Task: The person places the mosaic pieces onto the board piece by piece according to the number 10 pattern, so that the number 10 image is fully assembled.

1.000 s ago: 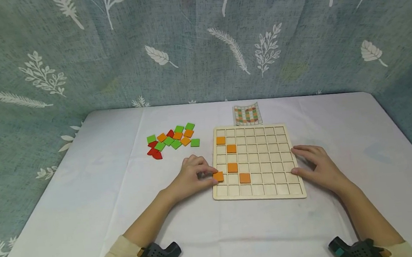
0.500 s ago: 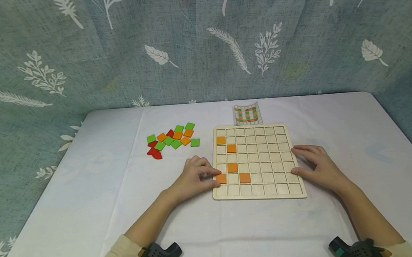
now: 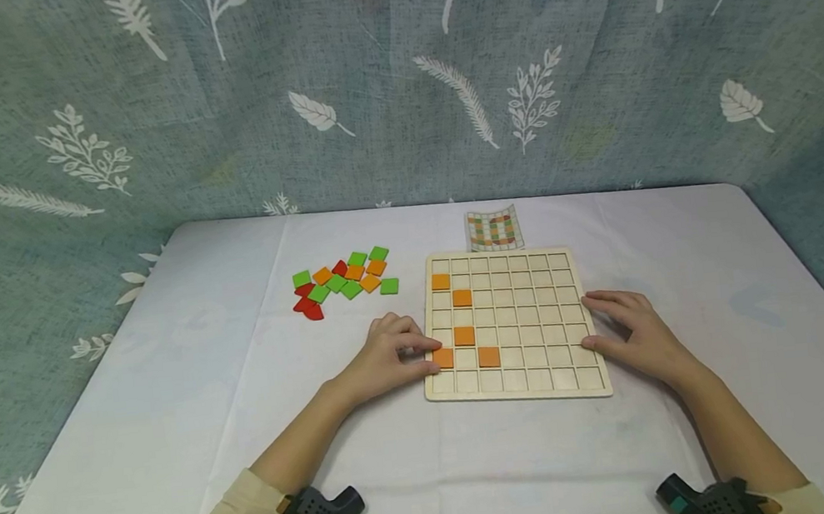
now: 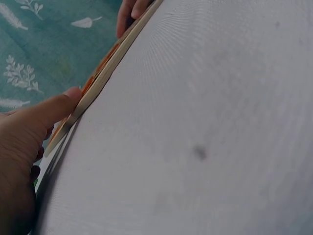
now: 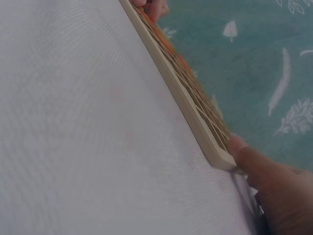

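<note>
In the head view a pale wooden grid board lies on the white table. My left hand is at its left edge, thumb and index finger at either side of an orange square tile that lies in a cell of the leftmost column. My right hand rests against the board's right edge with its fingers spread and relaxed; in the right wrist view the thumb touches the board's corner. Several other orange tiles sit in cells on the left side of the board.
Left of the board, behind my left hand, lies a loose spread of green, orange and red pieces. A small card with a coloured grid pattern lies behind the board. A patterned curtain hangs beyond the table's far edge.
The orange tile between my left finger and thumb has moved slightly right and toward me, from over the board's left rim into the cell. My right hand has stayed in place.
</note>
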`<state>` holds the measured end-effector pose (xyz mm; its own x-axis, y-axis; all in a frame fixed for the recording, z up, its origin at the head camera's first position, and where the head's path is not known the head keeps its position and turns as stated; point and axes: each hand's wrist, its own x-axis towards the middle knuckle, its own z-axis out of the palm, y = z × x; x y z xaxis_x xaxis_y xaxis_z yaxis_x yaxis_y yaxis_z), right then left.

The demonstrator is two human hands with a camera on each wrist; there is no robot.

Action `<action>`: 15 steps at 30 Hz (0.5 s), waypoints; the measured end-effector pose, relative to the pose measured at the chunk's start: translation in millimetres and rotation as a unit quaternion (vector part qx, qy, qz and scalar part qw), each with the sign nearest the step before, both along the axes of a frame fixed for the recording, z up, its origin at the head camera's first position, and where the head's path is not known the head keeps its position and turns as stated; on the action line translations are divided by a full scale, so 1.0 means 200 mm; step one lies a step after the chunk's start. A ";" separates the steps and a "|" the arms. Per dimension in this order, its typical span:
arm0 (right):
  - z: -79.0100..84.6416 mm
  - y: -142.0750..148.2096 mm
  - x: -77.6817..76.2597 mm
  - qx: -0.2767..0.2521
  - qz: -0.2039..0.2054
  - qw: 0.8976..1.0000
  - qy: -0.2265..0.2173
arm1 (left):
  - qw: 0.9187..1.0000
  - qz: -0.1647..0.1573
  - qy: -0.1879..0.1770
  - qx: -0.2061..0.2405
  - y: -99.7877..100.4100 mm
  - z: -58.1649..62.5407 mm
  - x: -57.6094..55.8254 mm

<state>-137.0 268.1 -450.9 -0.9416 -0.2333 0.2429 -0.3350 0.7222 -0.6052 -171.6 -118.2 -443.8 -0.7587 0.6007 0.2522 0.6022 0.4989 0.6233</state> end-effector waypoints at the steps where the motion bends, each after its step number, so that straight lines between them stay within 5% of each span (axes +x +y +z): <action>1: 0.00 0.00 0.00 0.000 0.001 1.000 -0.001 | 1.000 0.001 -0.004 0.000 0.00 0.00 0.00; 15: 0.00 0.00 0.00 0.000 0.003 1.000 0.003 | 0.997 0.071 -0.036 0.019 -0.09 0.02 -0.08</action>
